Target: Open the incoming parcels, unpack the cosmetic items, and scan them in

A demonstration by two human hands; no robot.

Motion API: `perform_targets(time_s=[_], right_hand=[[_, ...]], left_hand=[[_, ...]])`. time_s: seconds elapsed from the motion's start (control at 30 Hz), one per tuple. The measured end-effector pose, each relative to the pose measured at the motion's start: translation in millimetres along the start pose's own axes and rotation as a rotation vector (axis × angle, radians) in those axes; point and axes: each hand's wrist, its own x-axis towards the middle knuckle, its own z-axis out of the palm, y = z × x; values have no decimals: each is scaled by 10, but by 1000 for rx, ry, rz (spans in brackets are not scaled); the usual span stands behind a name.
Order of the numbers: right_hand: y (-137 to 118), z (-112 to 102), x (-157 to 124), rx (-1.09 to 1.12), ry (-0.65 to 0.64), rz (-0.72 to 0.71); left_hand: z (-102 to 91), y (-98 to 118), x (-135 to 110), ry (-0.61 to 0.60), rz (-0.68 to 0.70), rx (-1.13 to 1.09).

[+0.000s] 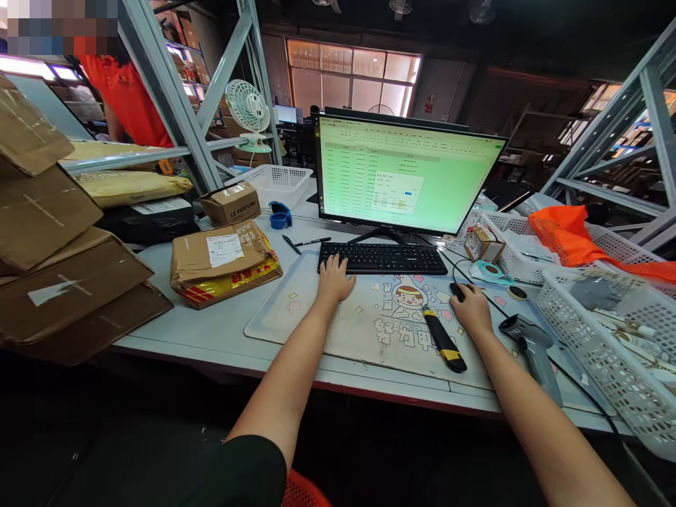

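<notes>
Across the pale counter (211,338), which runs wall to wall between steel racks, a wide monitor (406,172) stands at the back, glowing green with a spreadsheet, square to the person so both arms reach under it. Stacked cardboard boxes (58,267) crowd the left edge and overhang it a little. A white mesh basket (596,331) fills the right end and juts past the front edge, with orange cloth (575,236) lying over another basket behind it. A worn cartoon desk mat (370,324) takes the middle, giving the open room where the hands work.

Left of the mat lies a taped parcel (224,260), well clear of the arms. The black keyboard (383,258) sits at the mat's far edge just under the screen; the left hand (334,278) rests on its left end, fingers spread flat on the keys, gripping nothing. The right hand (472,308) cups a dark mouse (457,290), fingers curled loosely over it, its cable trailing off to the right.

Between the two hands a yellow-and-black utility knife (443,339) lies on the mat, near the right wrist. A grey barcode scanner (531,345) lies just right of that forearm, close to the basket. Pens (306,243) and a blue tape dispenser (279,215) sit apart, left of the keyboard.
</notes>
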Motion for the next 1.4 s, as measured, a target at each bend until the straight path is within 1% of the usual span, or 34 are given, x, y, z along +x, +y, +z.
perform_targets(time_s=[0.5, 0.83, 1.03, 1.2, 1.4], right_hand=[[-33, -21, -2, -18, -24, 50], [-29, -37, -2, -16, -25, 2], [-22, -32, -4, -16, -30, -1], [-35, -47, -3, -20, -31, 20], [-98, -112, -15, -57, -33, 74]], left_hand=[[-29, -3, -14, -3, -3, -31], [-36, 1, -24, 10, -3, -44], [-19, -11, -13, 8, -6, -43], [-14, -20, -6, 8, -4, -42], [-26, -15, -10, 9, -4, -41]])
